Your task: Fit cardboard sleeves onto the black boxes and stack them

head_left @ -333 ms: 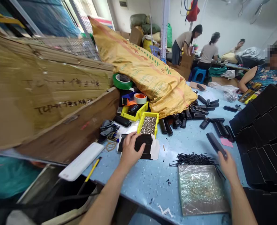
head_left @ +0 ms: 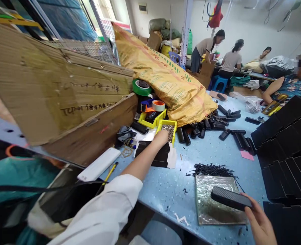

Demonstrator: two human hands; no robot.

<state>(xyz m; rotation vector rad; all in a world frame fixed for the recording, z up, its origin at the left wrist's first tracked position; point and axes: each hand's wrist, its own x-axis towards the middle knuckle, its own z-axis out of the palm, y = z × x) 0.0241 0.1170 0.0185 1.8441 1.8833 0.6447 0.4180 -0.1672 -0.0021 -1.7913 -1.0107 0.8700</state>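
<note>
My left hand (head_left: 162, 136) reaches forward over a stack of flat black pieces (head_left: 157, 153) to the near edge of a yellow tray of small metal bits (head_left: 168, 129); its fingers are hidden from here. My right hand (head_left: 257, 221) is low at the right and grips a long black ribbed casing (head_left: 230, 198), held level over a clear plastic bag of small shiny parts (head_left: 214, 194). A heap of thin black sticks (head_left: 211, 169) lies just beyond that bag.
A blue table (head_left: 165, 190) carries many black casings (head_left: 216, 124) by a yellow sack (head_left: 165, 81). Cardboard sheets (head_left: 58, 85) lean at left; black trays (head_left: 288, 146) are stacked at right. Tape rolls (head_left: 141, 87), a white block (head_left: 99, 164) and several seated people behind.
My left hand moved from the black stack forward to the yellow tray. My right hand pulled the black casing back toward me and turned it level over the plastic bag. The view shifted left.
</note>
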